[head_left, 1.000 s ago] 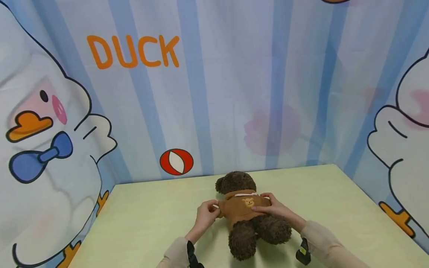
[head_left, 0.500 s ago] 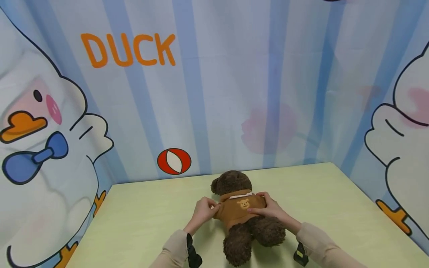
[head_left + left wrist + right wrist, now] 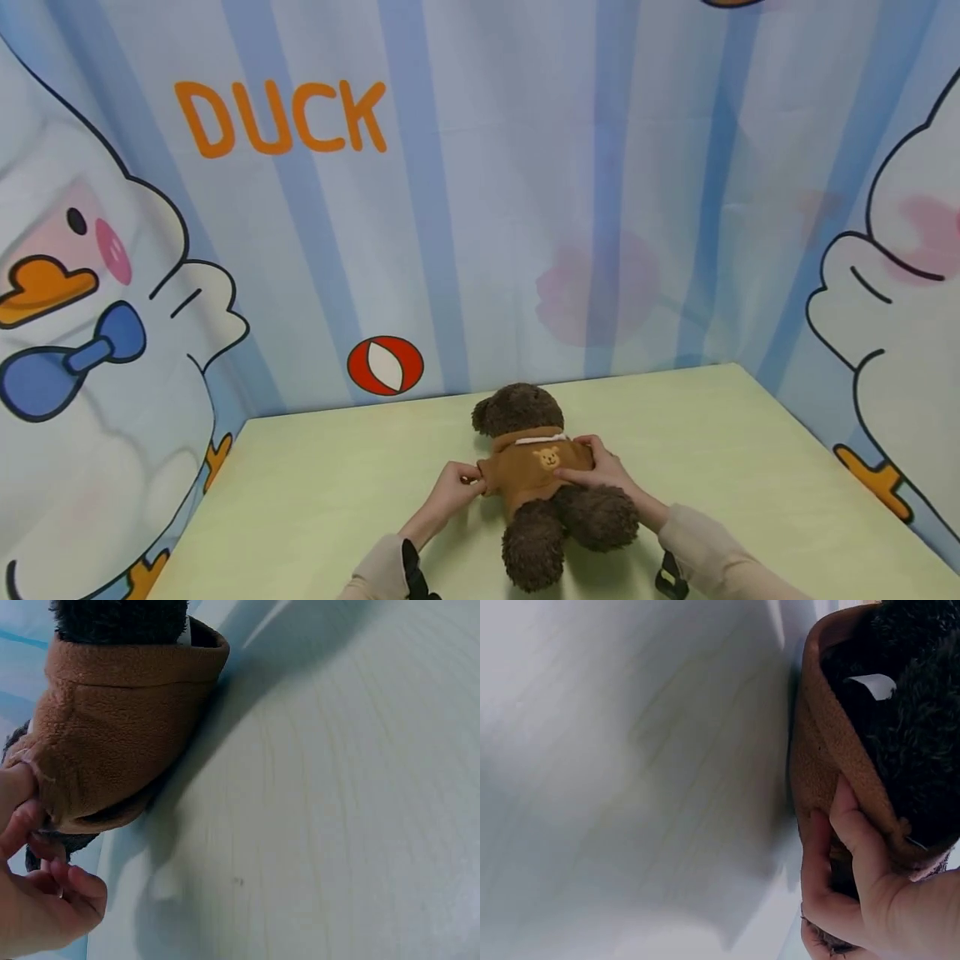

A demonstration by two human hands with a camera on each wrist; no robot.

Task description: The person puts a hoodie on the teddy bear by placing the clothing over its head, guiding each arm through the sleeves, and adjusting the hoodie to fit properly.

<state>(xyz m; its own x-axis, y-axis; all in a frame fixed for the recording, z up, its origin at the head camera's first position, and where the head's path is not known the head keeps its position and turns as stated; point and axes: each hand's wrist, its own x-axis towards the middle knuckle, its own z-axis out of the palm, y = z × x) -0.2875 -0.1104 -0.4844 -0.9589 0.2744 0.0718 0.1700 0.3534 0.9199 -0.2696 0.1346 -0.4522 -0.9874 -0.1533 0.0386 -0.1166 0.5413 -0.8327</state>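
Note:
A dark brown plush bear (image 3: 519,410) lies on the table with its head toward the back wall and its legs toward me. It wears an orange-brown fleece shirt (image 3: 517,483) with a small bear face on it. My left hand (image 3: 453,490) pinches the shirt's sleeve on the left side, and the left wrist view shows fingertips at the sleeve (image 3: 54,784). On the other side my right hand (image 3: 609,477) grips the shirt and body, thumb on the front. Up close, the right fingers press the fleece near its hem, where a white tag (image 3: 877,685) shows beside dark fur.
The pale yellow-green table (image 3: 337,492) extends to both sides of the bear. Behind it hangs a striped blue backdrop (image 3: 510,208) printed with ducks and a red ball. A black strap (image 3: 414,571) circles the left wrist; another device (image 3: 672,575) sits under the right one.
The bear has moved slightly left in view, though the camera has also turned. My left hand has dropped lower along the sleeve, while the right keeps its grip.

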